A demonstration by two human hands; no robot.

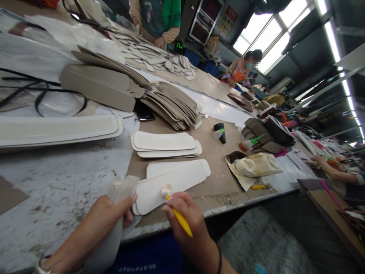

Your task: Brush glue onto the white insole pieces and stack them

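My right hand [188, 219] is closed round a yellow-handled brush [182, 221]. The brush's tip touches a whitish blob [166, 190] on a long white panel with rounded ends [178, 178]. That panel lies slantwise over another one near the table's front edge. At its left end is my left hand [114, 213], with the fingers closed on a thin, pale, flexible sheet [107, 241] that hangs over the edge. The left thumb reaches the panel's end. Just behind lies a small stack of similar white panels [165, 144].
Stacked grey-brown panels [171, 104] and a phone [144, 113] lie farther back. Longer white strips [57, 129] are at left. To the right are small squeeze bottles [218, 133], a glue-smeared container [256, 164] and a yellow-handled tool [260, 187]. Co-workers stand beyond.
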